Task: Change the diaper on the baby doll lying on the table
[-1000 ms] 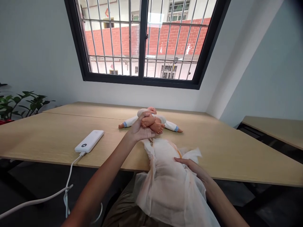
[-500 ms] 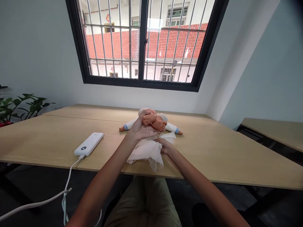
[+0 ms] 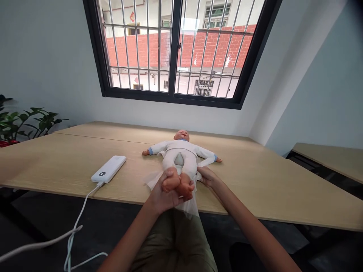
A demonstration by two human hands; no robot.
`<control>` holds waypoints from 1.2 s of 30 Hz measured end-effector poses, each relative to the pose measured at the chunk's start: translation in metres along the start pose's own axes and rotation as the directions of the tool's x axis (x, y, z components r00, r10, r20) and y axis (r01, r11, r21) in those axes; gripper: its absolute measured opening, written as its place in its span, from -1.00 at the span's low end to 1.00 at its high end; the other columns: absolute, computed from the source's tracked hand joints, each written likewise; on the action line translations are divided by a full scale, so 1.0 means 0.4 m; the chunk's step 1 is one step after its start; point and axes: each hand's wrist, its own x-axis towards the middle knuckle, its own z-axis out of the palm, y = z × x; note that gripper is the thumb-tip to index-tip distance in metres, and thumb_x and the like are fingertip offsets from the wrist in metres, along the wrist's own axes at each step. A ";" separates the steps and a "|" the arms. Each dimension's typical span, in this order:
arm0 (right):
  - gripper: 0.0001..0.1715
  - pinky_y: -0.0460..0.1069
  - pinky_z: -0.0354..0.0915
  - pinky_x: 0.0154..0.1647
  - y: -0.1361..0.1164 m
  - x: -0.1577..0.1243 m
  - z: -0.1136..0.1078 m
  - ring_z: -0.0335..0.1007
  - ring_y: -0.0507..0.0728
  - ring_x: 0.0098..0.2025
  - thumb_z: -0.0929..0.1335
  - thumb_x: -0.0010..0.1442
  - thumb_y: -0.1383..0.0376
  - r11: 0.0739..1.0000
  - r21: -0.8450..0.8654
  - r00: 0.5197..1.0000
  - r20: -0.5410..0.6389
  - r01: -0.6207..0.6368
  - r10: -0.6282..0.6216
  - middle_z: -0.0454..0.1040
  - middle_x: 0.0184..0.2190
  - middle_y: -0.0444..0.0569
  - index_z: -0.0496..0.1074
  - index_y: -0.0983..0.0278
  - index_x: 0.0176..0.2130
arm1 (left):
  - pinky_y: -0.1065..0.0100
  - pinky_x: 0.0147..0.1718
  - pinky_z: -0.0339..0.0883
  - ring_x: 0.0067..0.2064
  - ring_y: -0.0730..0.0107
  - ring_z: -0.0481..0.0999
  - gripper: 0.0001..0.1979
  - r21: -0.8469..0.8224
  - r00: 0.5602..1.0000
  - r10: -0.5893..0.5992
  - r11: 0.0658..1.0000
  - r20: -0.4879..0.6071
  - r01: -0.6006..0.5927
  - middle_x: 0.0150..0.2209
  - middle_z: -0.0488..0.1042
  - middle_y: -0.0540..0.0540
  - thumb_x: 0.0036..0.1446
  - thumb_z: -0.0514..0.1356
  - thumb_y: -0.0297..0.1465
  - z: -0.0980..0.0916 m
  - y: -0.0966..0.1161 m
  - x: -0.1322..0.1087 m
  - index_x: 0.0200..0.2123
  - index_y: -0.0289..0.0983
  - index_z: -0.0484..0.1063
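And here's the left hand [image 3: 161, 193], closed firmly around the ankles of a baby doll [image 3: 181, 148], holding its bare feet [image 3: 178, 185] up at the near edge of the table. The doll lies on its back in a white outfit, arms spread, head pointing far. Under its hips sits a white disposable diaper [image 3: 153, 182], with the near end hanging over the table edge. The right hand [image 3: 208, 176] comes in on the right, fingers together at the diaper's edge, just beside the doll's leg; whether it's gripping, I can't tell. Over on the left, a white power bank [image 3: 108, 169] lies on the wooden table [image 3: 56, 164], its white cable [image 3: 81, 213] trailing over the edge.
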 end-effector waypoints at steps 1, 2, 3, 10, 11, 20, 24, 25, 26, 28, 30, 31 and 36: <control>-0.87 -0.19 0.35 -0.46 -0.003 -0.008 -0.021 0.37 -0.03 -0.52 0.39 0.11 0.47 1.000 -0.019 1.000 -0.022 0.003 -0.003 0.46 -0.52 -0.15 0.38 0.34 -0.28 | 0.19 0.00 0.31 0.01 0.17 0.47 -0.59 -0.025 1.000 0.000 1.000 -0.010 0.000 -0.10 0.52 -0.26 0.24 0.00 -0.13 -0.016 -0.017 -0.007 -0.49 -0.30 0.35; -0.85 -0.17 0.38 -0.45 -0.006 -0.014 -0.042 0.38 -0.01 -0.51 0.42 0.09 0.44 0.999 -0.041 0.999 -0.051 0.005 -0.007 0.48 -0.49 -0.12 0.39 0.33 -0.28 | 0.19 -0.02 0.32 0.01 0.17 0.47 -0.59 -0.047 1.000 0.003 0.999 -0.018 -0.004 -0.08 0.51 -0.27 0.24 0.01 -0.13 -0.030 -0.030 -0.011 -0.48 -0.30 0.37; -0.82 -0.14 0.40 -0.43 -0.010 -0.017 -0.063 0.39 0.00 -0.50 0.44 0.07 0.42 0.998 -0.064 0.996 -0.089 0.011 -0.017 0.49 -0.47 -0.10 0.39 0.33 -0.28 | 0.19 -0.03 0.33 0.01 0.17 0.47 -0.60 -0.065 1.000 0.004 0.998 -0.027 -0.006 -0.06 0.50 -0.28 0.23 0.02 -0.13 -0.040 -0.040 -0.013 -0.45 -0.31 0.39; -0.59 -0.08 0.42 -0.30 -0.019 0.049 -0.170 0.47 0.12 -0.20 0.48 -0.10 0.32 0.909 -0.286 0.882 -0.277 0.304 -0.382 0.51 -0.16 0.01 0.39 0.27 -0.20 | 0.15 -0.04 0.34 0.02 0.12 0.46 -0.59 -0.118 1.000 0.015 0.993 -0.008 -0.016 0.00 0.47 -0.35 0.22 0.03 -0.15 -0.068 -0.056 -0.003 -0.37 -0.37 0.48; -0.58 -0.04 0.43 -0.26 -0.014 0.064 -0.176 0.47 0.15 -0.18 0.47 -0.10 0.30 0.886 -0.332 0.875 -0.253 0.323 -0.414 0.51 -0.13 0.03 0.39 0.27 -0.19 | 0.15 -0.05 0.34 0.02 0.12 0.46 -0.59 -0.122 1.000 0.025 0.992 0.003 -0.024 -0.01 0.47 -0.35 0.22 0.04 -0.15 -0.070 -0.058 -0.002 -0.42 -0.35 0.47; -0.78 0.04 0.32 -0.13 0.029 0.162 -0.147 0.40 0.16 -0.26 0.29 -0.01 0.37 0.414 -0.839 0.825 0.071 0.353 -0.560 0.52 -0.28 0.02 0.37 0.30 -0.27 | 0.15 -0.05 0.35 0.00 0.13 0.47 -0.55 -0.121 0.999 0.048 0.991 -0.004 -0.049 -0.03 0.50 -0.33 0.28 -0.03 -0.14 -0.068 -0.076 0.005 -0.36 -0.35 0.48; -0.92 0.00 0.28 -0.18 0.026 0.193 -0.125 0.34 0.16 -0.29 0.27 0.05 0.40 0.194 -0.932 0.799 0.142 0.307 -0.585 0.49 -0.35 0.03 0.33 0.28 -0.36 | 0.17 -0.04 0.35 0.00 0.14 0.47 -0.49 -0.125 0.999 0.045 0.991 0.015 -0.043 -0.03 0.49 -0.37 0.29 -0.08 -0.12 -0.059 -0.081 0.008 -0.38 -0.37 0.48; -0.92 0.01 0.28 -0.19 0.025 0.200 -0.122 0.34 0.17 -0.29 0.25 0.08 0.40 0.170 -0.944 0.797 0.132 0.282 -0.590 0.49 -0.35 0.04 0.33 0.28 -0.35 | 0.17 -0.03 0.34 0.00 0.14 0.48 -0.47 -0.125 0.999 0.043 0.991 0.011 -0.041 -0.02 0.49 -0.38 0.29 -0.09 -0.11 -0.057 -0.084 0.009 -0.36 -0.38 0.49; -0.91 0.02 0.28 -0.19 0.024 0.206 -0.120 0.35 0.18 -0.29 0.24 0.11 0.39 0.154 -0.956 0.796 0.113 0.251 -0.595 0.49 -0.33 0.06 0.32 0.28 -0.33 | 0.17 -0.02 0.34 0.00 0.14 0.48 -0.46 -0.127 0.999 0.041 0.991 0.002 -0.041 -0.02 0.48 -0.39 0.30 -0.11 -0.11 -0.055 -0.088 0.011 -0.33 -0.39 0.49; -0.88 0.04 0.28 -0.17 0.021 0.217 -0.122 0.37 0.20 -0.25 0.23 0.16 0.38 0.150 -0.970 0.796 0.065 0.193 -0.602 0.49 -0.28 0.09 0.32 0.29 -0.27 | 0.14 0.04 0.30 0.04 0.12 0.47 -0.45 -0.144 0.999 0.034 0.989 -0.009 -0.034 0.00 0.47 -0.37 0.31 -0.12 -0.10 -0.052 -0.099 0.017 -0.29 -0.38 0.49; -0.79 0.06 0.30 -0.13 0.013 0.220 -0.129 0.40 0.23 -0.18 0.25 0.14 0.38 0.190 -0.967 0.809 0.025 0.168 -0.588 0.50 -0.22 0.12 0.31 0.32 -0.16 | 0.11 0.11 0.24 0.11 0.07 0.45 -0.48 -0.170 1.000 0.020 0.985 0.001 -0.019 0.02 0.47 -0.34 0.31 -0.10 -0.07 -0.051 -0.110 0.024 -0.30 -0.34 0.47; -0.70 0.07 0.30 -0.10 0.008 0.217 -0.133 0.41 0.24 -0.14 0.28 0.12 0.38 0.229 -0.959 0.818 0.005 0.167 -0.575 0.50 -0.18 0.14 0.29 0.34 -0.10 | 0.09 0.14 0.21 0.14 0.04 0.43 -0.50 -0.180 1.000 0.013 0.984 0.006 -0.011 0.02 0.47 -0.32 0.30 -0.07 -0.05 -0.050 -0.114 0.026 -0.30 -0.32 0.46; -0.51 0.15 0.25 0.13 -0.019 0.122 -0.124 0.33 0.26 0.09 0.29 0.08 0.39 0.286 -0.902 0.683 0.012 0.322 -0.731 0.40 0.04 0.22 0.24 0.36 0.03 | -0.01 0.18 0.14 0.11 -0.01 0.46 -0.49 -0.121 0.998 -0.034 0.992 -0.049 0.028 0.00 0.48 -0.33 0.25 0.00 0.01 -0.044 -0.109 0.011 -0.15 -0.31 0.45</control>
